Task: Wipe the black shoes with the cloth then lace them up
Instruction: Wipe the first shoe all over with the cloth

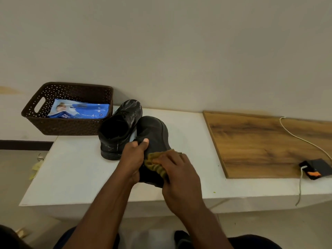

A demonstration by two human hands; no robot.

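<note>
Left hand (133,159) grips one black shoe (152,141) at its collar on the white table (71,173), while the right hand (177,175) presses an olive cloth (154,162) against its side. Second shoe (119,128) sits just behind, touching it, streaky white marks on the toe. Brown basket (71,126) with a blue pack (79,109) is beside that one.

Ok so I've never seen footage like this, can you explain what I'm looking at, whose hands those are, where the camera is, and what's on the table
This is one picture from a camera worn on a person's head, looking down at their own bare hands; there is no robot. The left hand grips a black shoe while the right hand presses an olive cloth against it. A second black shoe, streaked with whitish marks, stands on the white table. Behind it, a brown basket holds a blue packet. To the right lie a wooden board and a small black device with a cable.
</note>
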